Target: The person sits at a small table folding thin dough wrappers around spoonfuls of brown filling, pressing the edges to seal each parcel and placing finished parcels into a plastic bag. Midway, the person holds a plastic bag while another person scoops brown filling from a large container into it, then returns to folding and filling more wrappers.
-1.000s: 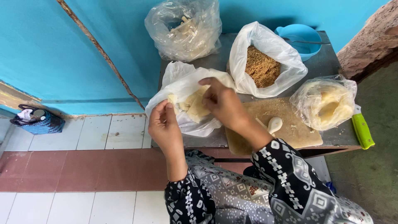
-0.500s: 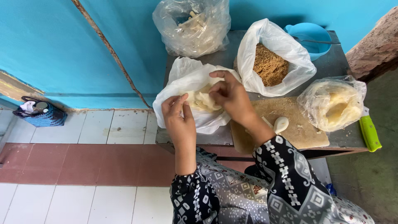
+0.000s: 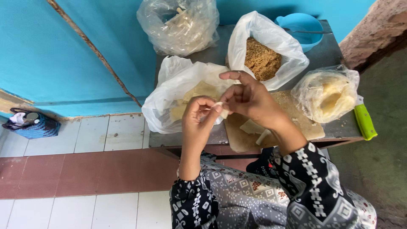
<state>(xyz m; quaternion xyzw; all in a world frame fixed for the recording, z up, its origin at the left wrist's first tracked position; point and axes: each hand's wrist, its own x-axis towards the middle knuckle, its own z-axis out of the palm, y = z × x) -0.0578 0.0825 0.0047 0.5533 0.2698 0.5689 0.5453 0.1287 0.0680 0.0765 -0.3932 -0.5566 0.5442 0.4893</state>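
My left hand (image 3: 197,116) and my right hand (image 3: 250,97) meet over a small table, both pinching one small pale piece of dough (image 3: 220,108) between their fingertips. Just behind the hands lies an open white plastic bag (image 3: 169,91) holding pale yellow sheets (image 3: 199,91). Under my right wrist is a wooden cutting board (image 3: 296,121) with two pale pieces (image 3: 256,129) on it.
A white bag of brown crumbly filling (image 3: 263,59) stands behind the board. A clear bag of pale dough (image 3: 328,93) sits at the right, a green-handled knife (image 3: 364,121) beside it. A clear bag (image 3: 180,25) and a blue bowl (image 3: 301,23) stand at the back. A dark pouch (image 3: 32,125) lies on the tiled floor.
Both hands have drawn back out of the white bag toward me and now hold a small pale piece between them. The view has shifted slightly.
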